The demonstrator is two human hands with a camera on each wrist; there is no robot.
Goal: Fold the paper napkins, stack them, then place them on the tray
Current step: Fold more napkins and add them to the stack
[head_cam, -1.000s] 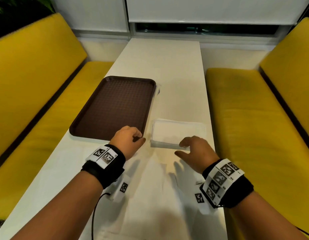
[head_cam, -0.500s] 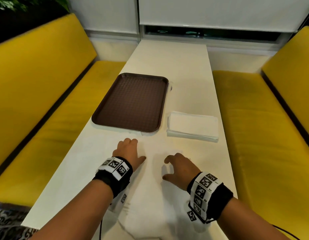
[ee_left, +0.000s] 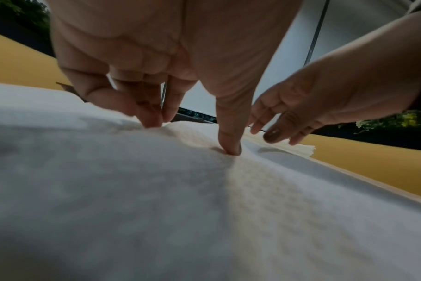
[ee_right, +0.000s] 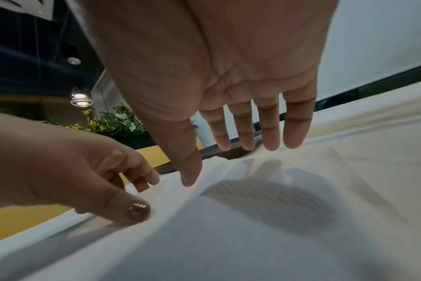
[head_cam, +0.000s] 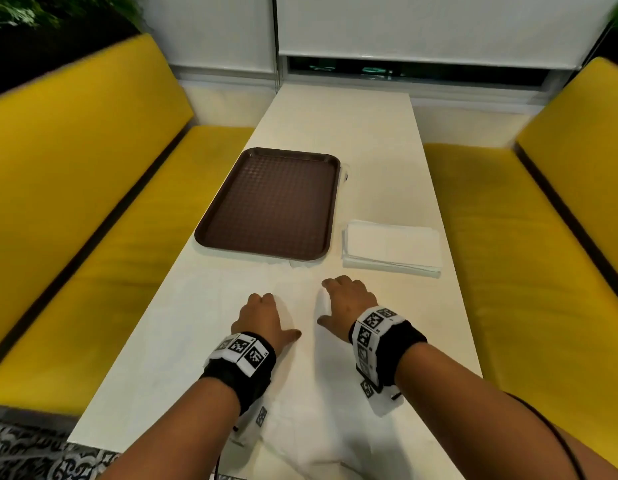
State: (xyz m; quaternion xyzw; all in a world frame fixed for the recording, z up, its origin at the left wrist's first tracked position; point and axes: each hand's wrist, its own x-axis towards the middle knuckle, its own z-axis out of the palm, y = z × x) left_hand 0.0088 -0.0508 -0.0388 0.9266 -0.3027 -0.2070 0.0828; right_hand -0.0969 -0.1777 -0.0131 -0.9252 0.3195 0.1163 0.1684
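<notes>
A large white napkin (head_cam: 311, 393) lies spread flat on the near part of the table, under both hands. My left hand (head_cam: 266, 313) rests on it with bent fingers; in the left wrist view its fingertips (ee_left: 151, 121) and thumb press into the paper (ee_left: 204, 209), with a small ridge raised between them. My right hand (head_cam: 342, 299) hovers just above the sheet (ee_right: 276, 228) with fingers (ee_right: 272, 133) straight and only the thumb tip touching. A stack of folded white napkins (head_cam: 392, 245) sits beyond the right hand. The brown tray (head_cam: 269, 202), with nothing on it, lies to the left of the stack.
The narrow white table (head_cam: 352, 133) runs away from me to a window sill. Yellow benches (head_cam: 127, 237) (head_cam: 525, 254) flank it on both sides. A cable (head_cam: 560, 441) trails from my right wrist band.
Both hands have drawn back toward me, away from the tray edge and the napkin stack, and now sit over the middle of the spread napkin. The head view has lifted.
</notes>
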